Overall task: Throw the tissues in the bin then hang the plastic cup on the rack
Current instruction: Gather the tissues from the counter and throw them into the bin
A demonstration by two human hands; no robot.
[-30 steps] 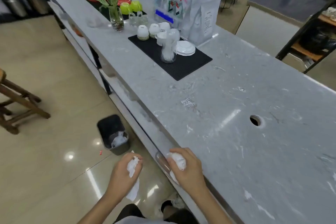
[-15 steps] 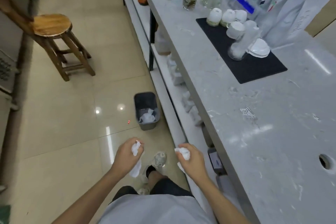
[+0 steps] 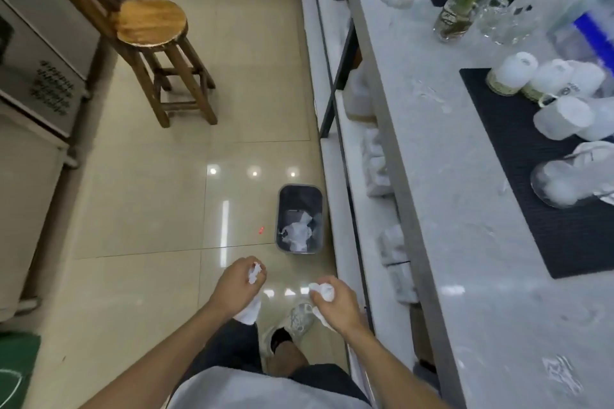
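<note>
The dark grey bin (image 3: 281, 209) stands on the floor against the counter's lower shelf, with crumpled tissues (image 3: 296, 233) lying inside it. My left hand (image 3: 236, 289) is closed around a crumpled white tissue (image 3: 255, 273), a short way before the bin and slightly left of it. A second white tissue (image 3: 325, 291) is gripped in my right hand (image 3: 339, 305), level with the left hand and below the bin's right side. A blurred pale shape under my right hand overlaps my shoe (image 3: 292, 325); I cannot tell whether it is the plastic cup.
The marble counter (image 3: 465, 242) runs along the right, carrying a black mat (image 3: 531, 209) with upturned white cups (image 3: 511, 73) and a vase of greenery (image 3: 458, 13). A wooden stool (image 3: 153, 26) stands at the far left. Open shelves (image 3: 342, 209) sit below the counter.
The view has swung from the countertop down to the floor. Both hands have left the counter edge and moved toward the bin, each still gripping its tissue. The bin is nearer.
</note>
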